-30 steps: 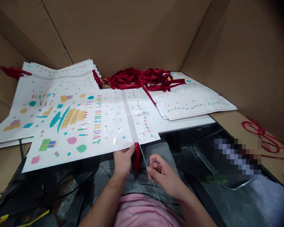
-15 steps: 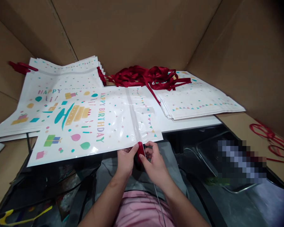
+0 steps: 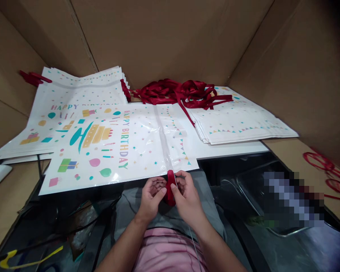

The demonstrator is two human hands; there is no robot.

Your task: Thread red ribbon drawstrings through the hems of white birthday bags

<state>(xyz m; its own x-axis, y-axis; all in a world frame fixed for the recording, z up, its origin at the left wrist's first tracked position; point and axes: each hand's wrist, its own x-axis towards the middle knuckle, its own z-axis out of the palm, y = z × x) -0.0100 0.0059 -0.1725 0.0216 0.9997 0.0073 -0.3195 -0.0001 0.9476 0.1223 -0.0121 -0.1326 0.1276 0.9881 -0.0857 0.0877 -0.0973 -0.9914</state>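
A flat white "Happy Birthday" gift bag (image 3: 116, 147) lies on the table, its near edge overhanging towards me. A dark red ribbon end (image 3: 169, 189) hangs from that near edge. My left hand (image 3: 151, 194) is curled and pinches the ribbon from the left. My right hand (image 3: 187, 196) pinches the same ribbon from the right, and a thin white wire (image 3: 194, 241) runs from it down over my lap. Both hands meet just below the bag's edge.
A stack of printed bags (image 3: 65, 109) lies at the left and another stack (image 3: 238, 121) at the right, with a heap of red ribbons (image 3: 181, 92) between them. Cardboard walls (image 3: 164, 37) enclose the table. More red ribbon (image 3: 325, 170) lies far right.
My right hand came up from the wire to the ribbon end and closed on it. My left hand slipped down from the bag's edge to pinch the ribbon.
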